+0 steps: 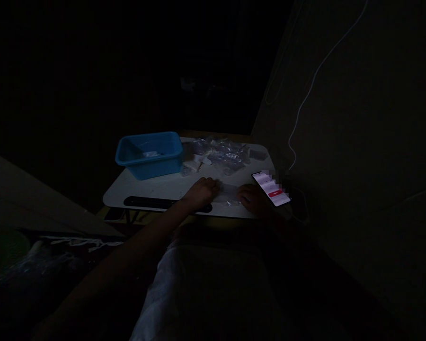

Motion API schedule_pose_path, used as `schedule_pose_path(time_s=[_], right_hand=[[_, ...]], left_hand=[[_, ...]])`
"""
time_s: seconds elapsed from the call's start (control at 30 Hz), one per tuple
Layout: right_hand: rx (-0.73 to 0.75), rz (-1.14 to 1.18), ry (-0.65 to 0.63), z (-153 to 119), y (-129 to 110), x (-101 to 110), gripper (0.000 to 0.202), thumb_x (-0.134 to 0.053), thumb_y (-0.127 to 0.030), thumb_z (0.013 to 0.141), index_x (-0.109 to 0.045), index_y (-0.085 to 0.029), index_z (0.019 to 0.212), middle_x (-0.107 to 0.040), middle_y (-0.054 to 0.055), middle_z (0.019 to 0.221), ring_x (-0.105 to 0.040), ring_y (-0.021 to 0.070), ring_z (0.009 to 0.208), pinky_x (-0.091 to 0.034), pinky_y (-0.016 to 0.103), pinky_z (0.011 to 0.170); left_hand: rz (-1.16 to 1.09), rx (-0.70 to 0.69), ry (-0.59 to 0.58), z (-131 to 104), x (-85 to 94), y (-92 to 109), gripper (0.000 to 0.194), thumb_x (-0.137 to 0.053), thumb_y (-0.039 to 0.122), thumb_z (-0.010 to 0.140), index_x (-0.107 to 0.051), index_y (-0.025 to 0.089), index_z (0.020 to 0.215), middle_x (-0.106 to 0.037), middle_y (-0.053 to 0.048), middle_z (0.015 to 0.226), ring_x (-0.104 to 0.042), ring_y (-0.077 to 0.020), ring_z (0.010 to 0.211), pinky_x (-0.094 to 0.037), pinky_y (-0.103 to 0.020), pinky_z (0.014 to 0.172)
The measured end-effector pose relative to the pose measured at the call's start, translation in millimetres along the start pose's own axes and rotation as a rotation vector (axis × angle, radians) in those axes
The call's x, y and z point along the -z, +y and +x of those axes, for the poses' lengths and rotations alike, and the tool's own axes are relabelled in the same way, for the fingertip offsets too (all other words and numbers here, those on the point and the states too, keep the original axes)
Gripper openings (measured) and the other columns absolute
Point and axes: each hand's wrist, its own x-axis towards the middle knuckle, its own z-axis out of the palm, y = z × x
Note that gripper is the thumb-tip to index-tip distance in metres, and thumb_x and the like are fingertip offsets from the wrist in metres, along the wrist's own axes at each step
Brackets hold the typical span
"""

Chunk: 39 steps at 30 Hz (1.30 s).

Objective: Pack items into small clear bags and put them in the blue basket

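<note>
The scene is very dark. A clear plastic bag (228, 194) lies on the small white table (117, 189) near its front edge. At the bag's left end my left hand (203, 192) is closed on it, fingers curled. My right hand (252, 198) has its fingers curled over the bag's right end. Just right of that hand, a phone (272, 189) with a lit screen lies at the table's right edge. Behind the bag is a pile of crumpled clear plastic bags (227, 154).
A blue basin (154, 166) with something whitish inside stands at the table's left. A black slotted strip (149, 202) runs along the front edge. A white cable (314, 78) hangs down the right wall. A green round object (7, 251) is at lower left.
</note>
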Motion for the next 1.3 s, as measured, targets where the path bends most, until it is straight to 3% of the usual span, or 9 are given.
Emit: schedule_pose_path(time_s=[0.13, 0.37, 0.73, 1.1, 1.2, 1.3], right_hand=[[0.014, 0.045, -0.007, -10, -2, -2, 0.027, -0.044, -0.009, 0.072, -0.066, -0.019, 0.083, -0.067, 0.006, 0.094, -0.056, 0.0194, 0.098, -0.043, 0.036, 0.084], [-0.071, -0.021, -0.008, -26, -9, -3, 0.038, -0.041, -0.011, 0.073, -0.061, -0.017, 0.105, -0.06, 0.008, 0.113, -0.053, 0.0199, 0.106, -0.042, 0.04, 0.09], [-0.184, -0.081, 0.016, -30, -20, -14, 0.029, -0.041, -0.019, 0.08, -0.063, -0.015, 0.099, -0.063, 0.008, 0.107, -0.056, 0.0189, 0.098, -0.045, 0.036, 0.086], [-0.139, -0.191, -0.067, -28, -20, -4, 0.032, -0.046, -0.009, 0.071, -0.067, -0.017, 0.093, -0.063, 0.009, 0.099, -0.053, 0.0224, 0.095, -0.042, 0.037, 0.082], [-0.182, -0.207, -0.012, -27, -16, -5, 0.031, -0.043, -0.012, 0.073, -0.067, -0.016, 0.092, -0.063, 0.01, 0.1, -0.052, 0.0223, 0.098, -0.041, 0.038, 0.086], [-0.248, -0.216, 0.056, -17, -22, -10, 0.037, -0.037, -0.015, 0.078, -0.061, -0.013, 0.106, -0.061, 0.011, 0.109, -0.051, 0.0215, 0.103, -0.039, 0.038, 0.09]], left_hand=[[0.023, -0.028, -0.033, -7, 0.7, -3, 0.018, -0.042, 0.016, 0.084, -0.06, 0.013, 0.086, -0.061, -0.011, 0.092, -0.051, -0.0203, 0.088, -0.034, -0.033, 0.072], [0.053, -0.008, -0.059, -15, -2.4, -6, 0.021, -0.041, 0.02, 0.085, -0.058, 0.015, 0.098, -0.06, -0.01, 0.092, -0.051, -0.0208, 0.088, -0.035, -0.033, 0.072], [-0.038, 0.184, -0.071, -16, -8.4, -1, 0.019, -0.042, 0.016, 0.081, -0.057, 0.012, 0.091, -0.059, -0.01, 0.09, -0.053, -0.0191, 0.084, -0.043, -0.029, 0.071], [-0.05, 0.176, -0.037, -18, -16.7, -2, 0.021, -0.039, 0.019, 0.085, -0.057, 0.014, 0.092, -0.058, -0.011, 0.092, -0.051, -0.02, 0.088, -0.043, -0.031, 0.075], [-0.045, 0.169, -0.024, -19, -16.7, -1, 0.022, -0.038, 0.02, 0.085, -0.058, 0.013, 0.09, -0.058, -0.011, 0.09, -0.051, -0.0201, 0.086, -0.043, -0.032, 0.075], [-0.044, 0.173, -0.022, -18, -15.8, 0, 0.021, -0.038, 0.02, 0.085, -0.058, 0.013, 0.088, -0.059, -0.011, 0.087, -0.052, -0.0204, 0.085, -0.043, -0.032, 0.074]])
